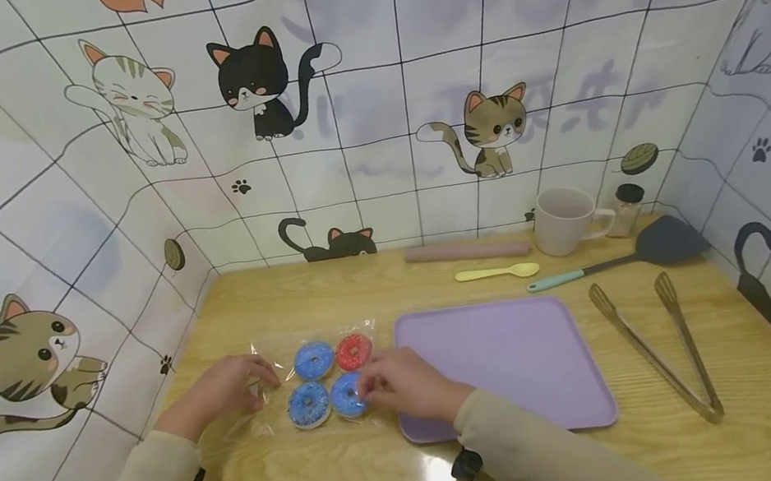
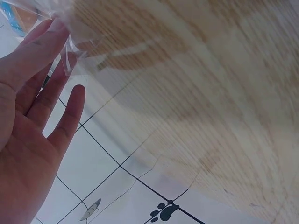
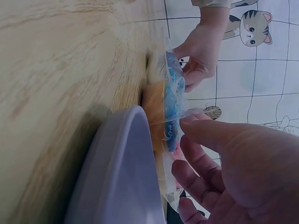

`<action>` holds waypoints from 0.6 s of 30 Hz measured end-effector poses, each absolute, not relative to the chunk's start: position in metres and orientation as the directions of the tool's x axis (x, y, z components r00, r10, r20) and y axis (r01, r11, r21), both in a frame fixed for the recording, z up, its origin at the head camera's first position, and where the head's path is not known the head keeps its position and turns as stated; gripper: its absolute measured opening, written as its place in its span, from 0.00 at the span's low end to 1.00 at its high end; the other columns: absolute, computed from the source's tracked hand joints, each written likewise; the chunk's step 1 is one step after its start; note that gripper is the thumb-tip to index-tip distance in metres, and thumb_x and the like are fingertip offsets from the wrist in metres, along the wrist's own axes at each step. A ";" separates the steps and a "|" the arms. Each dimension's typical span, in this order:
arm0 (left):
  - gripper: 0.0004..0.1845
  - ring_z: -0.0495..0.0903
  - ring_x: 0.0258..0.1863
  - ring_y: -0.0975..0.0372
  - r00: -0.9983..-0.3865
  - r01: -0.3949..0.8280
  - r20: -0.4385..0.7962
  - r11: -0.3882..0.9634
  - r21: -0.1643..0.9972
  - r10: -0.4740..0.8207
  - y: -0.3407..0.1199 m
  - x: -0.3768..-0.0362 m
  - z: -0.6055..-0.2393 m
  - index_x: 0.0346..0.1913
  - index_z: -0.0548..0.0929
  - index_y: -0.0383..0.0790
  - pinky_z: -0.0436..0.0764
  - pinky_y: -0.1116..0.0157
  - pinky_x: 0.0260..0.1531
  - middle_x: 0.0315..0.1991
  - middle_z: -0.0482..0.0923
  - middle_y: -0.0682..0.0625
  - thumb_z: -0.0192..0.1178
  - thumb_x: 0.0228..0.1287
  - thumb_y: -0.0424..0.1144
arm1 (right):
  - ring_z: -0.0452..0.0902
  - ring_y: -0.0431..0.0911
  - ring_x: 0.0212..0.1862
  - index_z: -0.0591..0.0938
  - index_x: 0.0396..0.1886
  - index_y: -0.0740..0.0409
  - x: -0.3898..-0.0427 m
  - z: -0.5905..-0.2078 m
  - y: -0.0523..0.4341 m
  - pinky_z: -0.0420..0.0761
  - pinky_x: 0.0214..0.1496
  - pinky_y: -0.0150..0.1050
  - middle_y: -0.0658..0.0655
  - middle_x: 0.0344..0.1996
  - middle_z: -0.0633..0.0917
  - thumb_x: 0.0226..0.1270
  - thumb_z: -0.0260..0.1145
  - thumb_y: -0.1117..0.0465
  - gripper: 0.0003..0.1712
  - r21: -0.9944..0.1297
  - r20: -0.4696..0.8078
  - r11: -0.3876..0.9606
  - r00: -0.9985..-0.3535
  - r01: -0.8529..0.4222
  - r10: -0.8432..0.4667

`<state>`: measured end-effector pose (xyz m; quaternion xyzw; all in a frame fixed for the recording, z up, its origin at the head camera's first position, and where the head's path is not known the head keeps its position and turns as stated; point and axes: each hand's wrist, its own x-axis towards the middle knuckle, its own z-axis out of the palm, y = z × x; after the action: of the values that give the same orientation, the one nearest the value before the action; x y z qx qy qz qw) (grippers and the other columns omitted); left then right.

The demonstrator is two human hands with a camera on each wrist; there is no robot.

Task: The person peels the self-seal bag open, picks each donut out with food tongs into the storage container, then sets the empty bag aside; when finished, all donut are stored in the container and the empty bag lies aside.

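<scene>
A clear plastic bag [image 1: 277, 419] lies on the wooden table with three blue-iced donuts [image 1: 309, 405] and one red-iced donut [image 1: 353, 352] inside, all sprinkled. At the bag's left side, my left hand [image 1: 228, 389] pinches the film between thumb and index finger; the left wrist view shows the plastic [image 2: 77, 49] bunched at those fingertips. My right hand [image 1: 407, 383] pinches the film on the opposite side, over the lower right blue donut. In the right wrist view a fold of film [image 3: 191, 112] rises to its thumb, while its other fingers stay bent and apart.
A lilac tray [image 1: 501, 364] lies just right of the bag, under my right wrist. Metal tongs [image 1: 660, 353] rest farther right. Along the back are a rolling pin [image 1: 467, 251], yellow spoon [image 1: 497, 273], spatula [image 1: 620, 259], mug [image 1: 562, 222] and black-lidded jar [image 1: 625, 210].
</scene>
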<state>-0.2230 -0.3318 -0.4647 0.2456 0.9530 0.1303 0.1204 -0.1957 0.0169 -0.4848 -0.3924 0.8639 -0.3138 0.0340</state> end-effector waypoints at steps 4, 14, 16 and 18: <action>0.17 0.85 0.52 0.49 -0.851 0.442 -0.147 0.839 0.316 0.504 -0.334 -0.222 -0.465 0.43 0.93 0.48 0.84 0.49 0.52 0.52 0.86 0.52 0.78 0.51 0.29 | 0.77 0.32 0.38 0.87 0.35 0.44 -0.194 -0.483 0.020 0.77 0.44 0.30 0.41 0.38 0.86 0.69 0.72 0.59 0.04 -0.578 0.177 0.505 -0.703 -0.641 -0.689; 0.19 0.85 0.50 0.51 -0.853 0.443 -0.129 0.832 0.333 0.506 -0.336 -0.222 -0.468 0.44 0.93 0.49 0.85 0.53 0.50 0.51 0.86 0.53 0.78 0.49 0.26 | 0.77 0.35 0.42 0.85 0.36 0.43 -0.191 -0.486 0.031 0.72 0.54 0.43 0.39 0.37 0.83 0.72 0.70 0.55 0.03 -0.547 0.177 0.568 -0.748 -0.615 -0.640; 0.20 0.85 0.49 0.52 -0.851 0.449 -0.130 0.834 0.320 0.508 -0.336 -0.222 -0.470 0.44 0.93 0.50 0.85 0.54 0.48 0.50 0.86 0.53 0.78 0.49 0.27 | 0.77 0.35 0.42 0.86 0.36 0.43 -0.189 -0.486 0.035 0.72 0.54 0.42 0.39 0.36 0.83 0.72 0.70 0.54 0.03 -0.531 0.186 0.582 -0.755 -0.616 -0.629; 0.20 0.85 0.49 0.53 -0.854 0.447 -0.132 0.839 0.312 0.504 -0.336 -0.222 -0.471 0.44 0.93 0.51 0.85 0.54 0.48 0.50 0.86 0.54 0.78 0.49 0.27 | 0.77 0.36 0.41 0.86 0.36 0.42 -0.187 -0.485 0.040 0.73 0.53 0.42 0.39 0.36 0.83 0.72 0.70 0.54 0.03 -0.523 0.193 0.593 -0.763 -0.612 -0.617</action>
<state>-0.2221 -0.3358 -0.4712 0.2493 0.9531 0.1361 0.1048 -0.1871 0.0396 -0.4852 -0.3442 0.8925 -0.2914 0.0042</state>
